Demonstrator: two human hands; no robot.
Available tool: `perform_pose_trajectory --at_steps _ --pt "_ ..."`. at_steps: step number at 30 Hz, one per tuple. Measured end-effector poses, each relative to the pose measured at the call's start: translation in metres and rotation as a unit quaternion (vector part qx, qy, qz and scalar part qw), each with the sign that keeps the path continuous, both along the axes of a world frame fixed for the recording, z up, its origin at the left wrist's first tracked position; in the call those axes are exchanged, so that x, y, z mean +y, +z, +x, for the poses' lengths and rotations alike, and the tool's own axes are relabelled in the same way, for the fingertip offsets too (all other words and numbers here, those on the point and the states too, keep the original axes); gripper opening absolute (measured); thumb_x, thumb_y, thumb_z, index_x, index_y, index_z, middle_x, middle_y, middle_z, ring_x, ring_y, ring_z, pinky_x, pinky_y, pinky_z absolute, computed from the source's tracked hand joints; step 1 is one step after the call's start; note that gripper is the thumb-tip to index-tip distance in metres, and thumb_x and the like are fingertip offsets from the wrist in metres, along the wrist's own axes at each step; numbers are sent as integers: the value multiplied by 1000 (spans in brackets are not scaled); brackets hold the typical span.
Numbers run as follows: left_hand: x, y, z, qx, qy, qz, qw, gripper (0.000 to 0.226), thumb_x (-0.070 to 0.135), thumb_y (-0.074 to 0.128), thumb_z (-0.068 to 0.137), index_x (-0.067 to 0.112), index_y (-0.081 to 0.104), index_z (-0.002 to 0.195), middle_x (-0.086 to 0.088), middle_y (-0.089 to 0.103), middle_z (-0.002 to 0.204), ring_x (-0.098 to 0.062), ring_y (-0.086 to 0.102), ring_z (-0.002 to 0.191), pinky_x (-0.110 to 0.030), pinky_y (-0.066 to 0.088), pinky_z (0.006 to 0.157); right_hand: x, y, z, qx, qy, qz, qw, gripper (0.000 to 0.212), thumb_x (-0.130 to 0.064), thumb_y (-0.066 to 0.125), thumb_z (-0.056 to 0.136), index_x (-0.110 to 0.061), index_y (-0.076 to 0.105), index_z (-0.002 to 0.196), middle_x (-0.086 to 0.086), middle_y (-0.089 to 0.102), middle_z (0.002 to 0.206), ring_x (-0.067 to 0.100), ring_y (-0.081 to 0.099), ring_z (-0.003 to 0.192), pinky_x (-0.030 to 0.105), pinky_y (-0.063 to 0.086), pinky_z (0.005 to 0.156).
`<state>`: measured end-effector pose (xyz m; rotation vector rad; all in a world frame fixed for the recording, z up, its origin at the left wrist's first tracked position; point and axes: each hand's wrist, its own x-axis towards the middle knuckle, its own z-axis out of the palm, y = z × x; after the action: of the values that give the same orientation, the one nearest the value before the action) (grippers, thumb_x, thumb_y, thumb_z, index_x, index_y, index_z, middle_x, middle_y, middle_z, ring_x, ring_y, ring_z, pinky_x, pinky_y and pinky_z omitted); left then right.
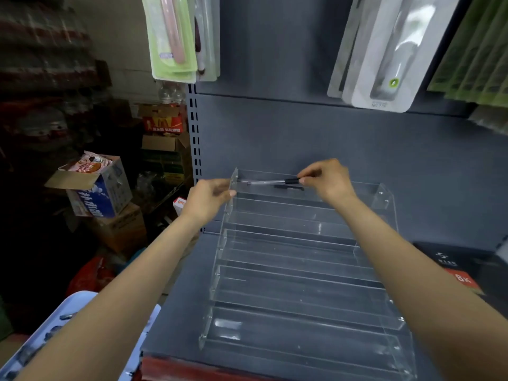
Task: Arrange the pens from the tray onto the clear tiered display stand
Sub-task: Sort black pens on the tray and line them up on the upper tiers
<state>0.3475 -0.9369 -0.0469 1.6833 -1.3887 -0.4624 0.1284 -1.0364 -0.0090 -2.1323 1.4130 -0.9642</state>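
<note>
Right hand (327,178) pinches pen (270,182) by black end, over top tier of stand (302,273). Left hand (207,200) pinches stand's left wall. Risk: pen rolls or lands skewed; clear stand shifts. Tray (74,303) bottom left.

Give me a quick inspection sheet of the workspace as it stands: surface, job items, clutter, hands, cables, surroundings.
Surface: grey shelf carries the clear stand.
Job's things: pens lie along the stand's top tier; lower tiers look bare. Tray sits at lower left with a few small dark items.
Clutter: dark box right of the stand.
Hands: right hand pinches a pen's dark end; left hand is at the stand's left wall, fingers touching it.
Cables: nothing seen.
Surroundings: packaged goods hang above; cardboard boxes are stacked on the floor at left.
</note>
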Motion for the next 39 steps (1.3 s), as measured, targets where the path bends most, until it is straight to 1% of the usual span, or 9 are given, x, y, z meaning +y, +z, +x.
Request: perform_pose_trajectory --at_steps 3,6,8,14,18,24,28,33,39 --pt "-2 -2 1 6 2 -3 1000 40 19 60 89 10 55 128 -7 60 127 -19 55 120 -35 39 107 -9 2 7 42 -5 28 999 9 -13 75 77 -14 75 86 -1 67 82 10 58 80 -3 36 56" --pt "-4 -1 1 -1 7 -1 1000 40 19 61 89 11 55 128 -6 61 126 -17 56 119 -33 39 107 -15 7 15 83 -3 59 995 9 -15 80 70 -20 73 71 3 71 79 15 65 82 25 53 79" --pt "-4 -2 1 -3 10 1 1000 41 19 61 89 11 54 129 -5 60 127 -17 55 119 -33 39 107 -17 8 19 111 2 66 992 12 -15 82 66 -21 72 67 2 69 73 17 65 79 32 54 85" --pt "-4 -3 1 12 8 -4 1000 42 20 61 89 13 53 130 -5 59 129 -19 54 121 -37 39 107 -18 4 21 121 -16 63 991 10 -19 81 69 -23 72 68 3 71 80 21 66 81 37 55 82" --pt "-2 -4 -2 -1 25 -27 999 40 20 61 89 12 56 128 -5 61 125 -18 56 118 -31 41 102 -18 -3 19 84 -17 55 995 10 -19 77 74 -25 71 69 2 72 84 20 65 86 35 54 85" --pt "17 2 -11 -5 66 -85 994 29 19 58 91 15 61 119 6 63 107 -4 55 97 -20 41 88 14 -3 18 -47 33 -39 998 7 -15 69 82 -13 73 89 -3 70 86 9 62 80 15 44 74" --pt "47 -2 -6 -6 74 -106 992 22 18 57 91 18 64 112 6 66 103 -8 61 94 -23 48 84 61 -4 41 -107 139 -29 984 6 -14 69 83 -16 72 87 -9 67 80 -2 59 72 2 42 68" --pt "108 -30 34 -1 109 -94 990 16 16 58 90 30 64 96 9 70 87 -9 67 83 -28 53 80 125 -24 102 -132 240 29 961 10 -13 63 86 -21 70 88 -15 67 84 -9 58 73 4 43 69" --pt "183 -93 137 -8 187 35 982 11 18 58 89 23 66 96 -1 71 89 -15 66 84 -35 53 82 200 -81 213 -66 279 116 951 18 -17 58 91 -16 67 107 -2 68 105 8 60 88 21 49 78"
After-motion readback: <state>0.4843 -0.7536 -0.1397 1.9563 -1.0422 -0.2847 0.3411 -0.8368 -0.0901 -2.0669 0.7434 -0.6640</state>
